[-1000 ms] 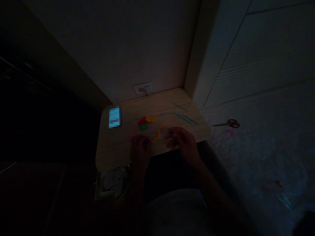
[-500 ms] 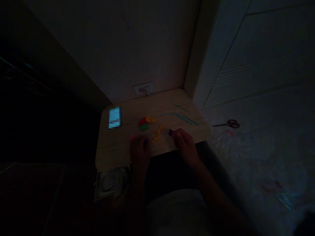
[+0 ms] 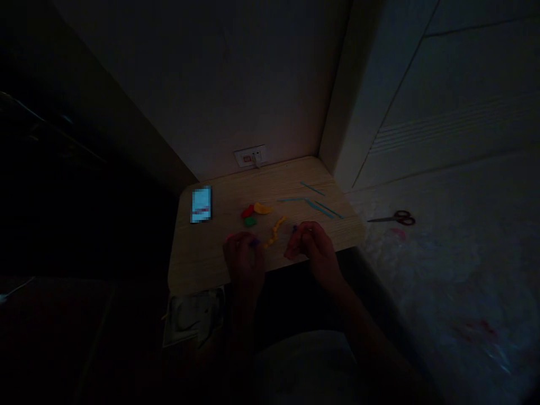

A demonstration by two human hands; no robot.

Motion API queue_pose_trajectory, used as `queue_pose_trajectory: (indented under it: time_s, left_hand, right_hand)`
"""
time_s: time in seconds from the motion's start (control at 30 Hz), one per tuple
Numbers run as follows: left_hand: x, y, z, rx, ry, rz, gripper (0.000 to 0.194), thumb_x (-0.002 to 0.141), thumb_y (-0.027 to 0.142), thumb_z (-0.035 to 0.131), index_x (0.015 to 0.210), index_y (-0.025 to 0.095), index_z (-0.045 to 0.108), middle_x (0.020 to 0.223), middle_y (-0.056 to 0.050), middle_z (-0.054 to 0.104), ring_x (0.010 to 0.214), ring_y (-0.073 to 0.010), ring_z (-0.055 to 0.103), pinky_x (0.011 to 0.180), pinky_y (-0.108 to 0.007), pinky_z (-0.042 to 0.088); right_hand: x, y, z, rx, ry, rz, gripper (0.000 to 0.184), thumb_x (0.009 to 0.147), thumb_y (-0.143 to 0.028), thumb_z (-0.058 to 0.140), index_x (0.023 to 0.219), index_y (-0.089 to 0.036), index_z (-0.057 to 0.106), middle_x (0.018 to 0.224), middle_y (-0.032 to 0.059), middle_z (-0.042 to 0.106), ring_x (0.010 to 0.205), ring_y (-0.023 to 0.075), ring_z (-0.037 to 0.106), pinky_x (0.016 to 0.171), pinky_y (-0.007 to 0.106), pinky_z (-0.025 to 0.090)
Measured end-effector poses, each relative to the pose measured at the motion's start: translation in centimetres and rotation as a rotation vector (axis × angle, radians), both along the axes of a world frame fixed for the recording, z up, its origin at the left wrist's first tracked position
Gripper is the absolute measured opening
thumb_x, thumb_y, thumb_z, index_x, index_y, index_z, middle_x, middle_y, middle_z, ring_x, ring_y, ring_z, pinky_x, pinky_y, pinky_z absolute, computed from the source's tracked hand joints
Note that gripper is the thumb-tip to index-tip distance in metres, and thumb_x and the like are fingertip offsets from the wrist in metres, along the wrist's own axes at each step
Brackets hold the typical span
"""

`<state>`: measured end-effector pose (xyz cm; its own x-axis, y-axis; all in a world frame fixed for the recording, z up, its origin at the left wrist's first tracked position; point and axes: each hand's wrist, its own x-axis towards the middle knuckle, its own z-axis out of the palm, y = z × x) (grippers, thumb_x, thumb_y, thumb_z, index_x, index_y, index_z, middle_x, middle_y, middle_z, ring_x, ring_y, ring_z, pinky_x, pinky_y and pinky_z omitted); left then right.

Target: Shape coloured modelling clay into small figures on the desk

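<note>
My left hand (image 3: pixel 244 256) is at the front of the small wooden table, its fingers curled around a dark purple lump of modelling clay (image 3: pixel 253 242). A bit of pink shows behind its knuckles. To the right, my right hand (image 3: pixel 314 244) is closed, with another purple clay piece (image 3: pixel 294 229) at its fingertips. Between the hands lies a bumpy yellow clay strip (image 3: pixel 275 231). Farther back, a red lump (image 3: pixel 247 211), a yellow-orange piece (image 3: pixel 263 208) and a green lump (image 3: pixel 250 221) sit close together. The light is very dim.
A lit phone (image 3: pixel 201 205) lies on the table's (image 3: pixel 194 253) left side. Several thin blue-green tools (image 3: pixel 319 208) lie at the right. Scissors (image 3: pixel 396 218) rest beyond the right edge. A wall socket (image 3: pixel 250 156) is behind, and a pale tray-like item (image 3: pixel 189 315) lies below front left.
My right hand has turned, and its lower fingers have come out toward the left. My left hand has shifted slightly right. The whole view has moved a little.
</note>
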<state>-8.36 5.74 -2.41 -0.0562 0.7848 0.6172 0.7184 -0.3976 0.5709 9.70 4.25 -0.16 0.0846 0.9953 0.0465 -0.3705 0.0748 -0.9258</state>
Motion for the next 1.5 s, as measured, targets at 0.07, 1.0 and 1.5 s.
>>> queue_pose_trajectory:
  time_s: [0.07,1.0,1.5]
  left_hand:
    - [0.9,-0.6,0.9,0.043,-0.047,-0.053,0.011,0.094,0.021,0.06,0.103,0.023,0.067,0.107,-0.008,0.067,0.106,-0.0258,0.062,0.109,-0.052,0.043]
    - [4.6,-2.0,1.4,-0.012,-0.328,-0.224,0.014,0.092,0.014,0.067,0.099,0.023,0.074,0.098,-0.005,0.076,0.091,-0.0203,0.071,0.082,-0.035,0.059]
    - [4.0,-2.2,1.2,-0.039,-0.424,-0.146,0.005,0.088,0.023,0.076,0.092,0.022,0.073,0.089,-0.003,0.075,0.087,-0.02,0.071,0.086,-0.036,0.057]
  right_hand:
    - [-0.4,0.0,0.0,0.025,0.014,-0.004,0.035,0.097,-0.058,0.062,0.113,-0.027,0.055,0.093,0.0037,0.075,0.082,0.0214,0.075,0.081,0.041,0.062]
    - [-1.8,-1.7,0.4,-0.001,0.101,0.25,0.065,0.094,-0.078,0.047,0.146,-0.042,0.059,0.161,0.0008,0.05,0.158,0.0273,0.032,0.126,0.056,0.027]
    - [-1.3,-0.3,-0.3,-0.196,-0.05,0.041,0.04,0.068,-0.055,0.09,0.085,-0.02,0.079,0.077,0.004,0.075,0.071,0.0193,0.065,0.069,0.031,0.052]
